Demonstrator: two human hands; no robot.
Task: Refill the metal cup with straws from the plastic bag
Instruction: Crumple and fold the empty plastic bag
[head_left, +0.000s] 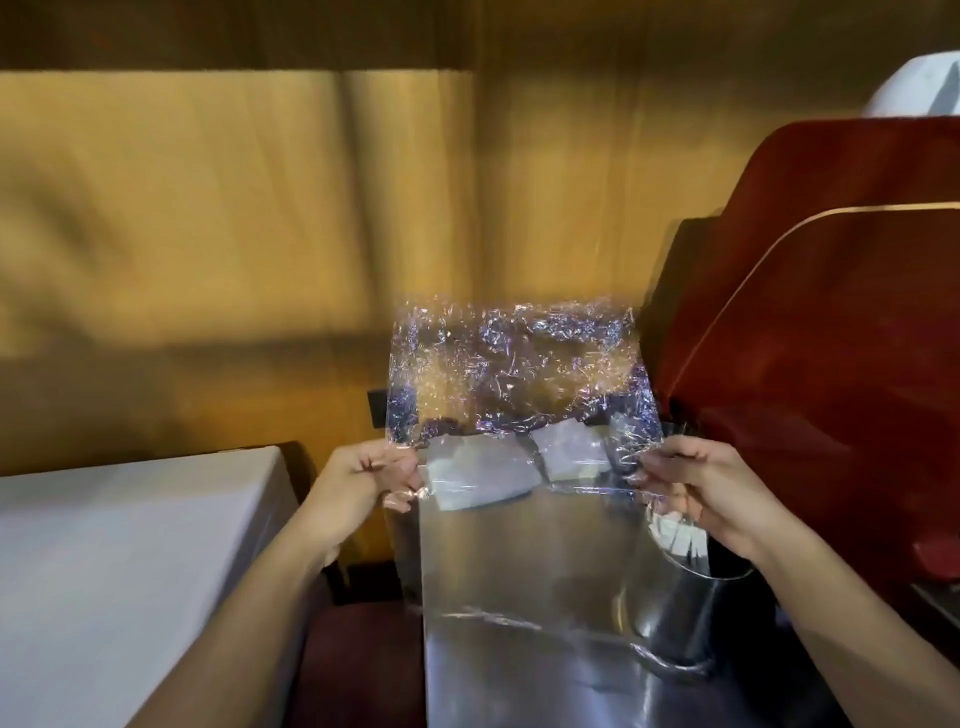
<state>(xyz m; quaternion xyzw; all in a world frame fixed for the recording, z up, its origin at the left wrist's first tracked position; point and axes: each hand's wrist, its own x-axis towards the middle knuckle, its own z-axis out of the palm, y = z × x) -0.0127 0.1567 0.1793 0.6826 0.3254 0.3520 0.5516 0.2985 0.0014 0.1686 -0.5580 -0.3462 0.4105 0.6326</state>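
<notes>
A clear, crinkled plastic bag (514, 374) is held up flat in front of me, above a shiny metal tabletop (519, 561). My left hand (363, 480) pinches its lower left corner and my right hand (691, 486) pinches its lower right corner. The bag looks empty; I see no straws inside it. The metal cup (696, 603) stands on the tabletop below my right hand, with white straw ends (675, 535) showing at its rim. The wrist and the bag's edge partly hide the cup.
Two white folded napkin-like pieces (478, 475) lie at the far side of the metal tabletop. A white-clothed table (119, 545) stands at the left. Red chair backs (810, 332) rise close on the right. A yellow curtain (234, 234) hangs behind.
</notes>
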